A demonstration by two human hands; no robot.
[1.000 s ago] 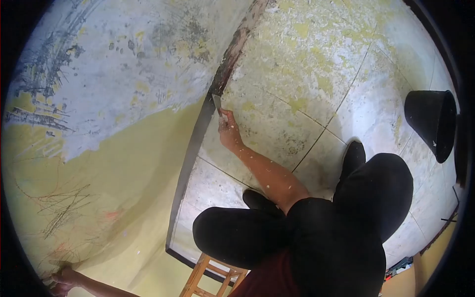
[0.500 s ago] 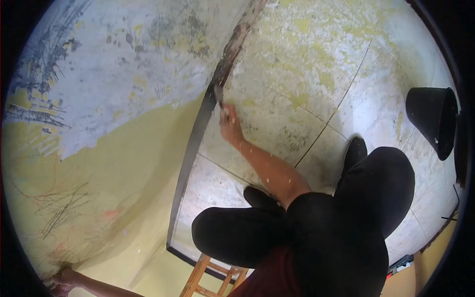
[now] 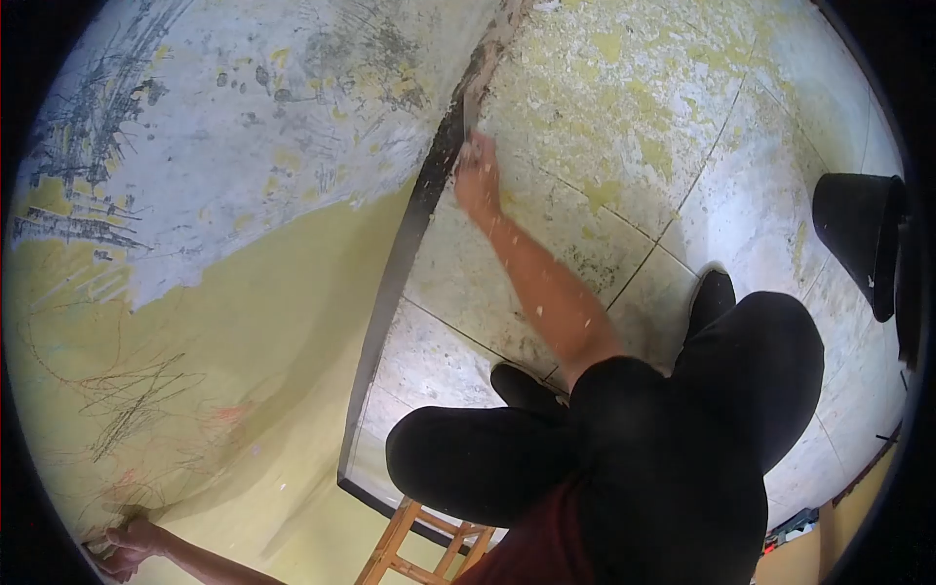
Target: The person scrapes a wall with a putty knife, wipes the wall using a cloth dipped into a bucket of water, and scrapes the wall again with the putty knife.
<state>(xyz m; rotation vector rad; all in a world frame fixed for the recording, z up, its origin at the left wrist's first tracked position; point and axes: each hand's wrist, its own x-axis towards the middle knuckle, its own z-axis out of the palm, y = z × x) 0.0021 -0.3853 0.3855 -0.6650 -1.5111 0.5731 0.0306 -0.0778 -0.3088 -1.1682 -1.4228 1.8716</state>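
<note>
My right hand [image 3: 478, 180] is closed round a small scraper [image 3: 470, 115], partly blurred, whose pale blade is at the dark baseboard strip [image 3: 398, 268] where wall and floor meet. Beyond the blade the strip is rough and brownish. White flecks dot my right forearm. At the lower left, my left hand [image 3: 129, 548] rests against the yellow wall [image 3: 263, 322], fingers bent and partly apart; no object shows in it. The upper wall is scraped to a patchy whitish grey.
Yellow and white flakes cover the tiled floor [image 3: 643, 136]. A black bucket [image 3: 853, 229] stands at the right. My dark-clothed knees and shoes are below, beside a wooden stool [image 3: 395, 546]. Some tools [image 3: 795, 526] lie at the lower right edge.
My right hand and the scraper have moved up and slightly right along the baseboard strip. My left hand stays against the wall. The view has shifted slightly.
</note>
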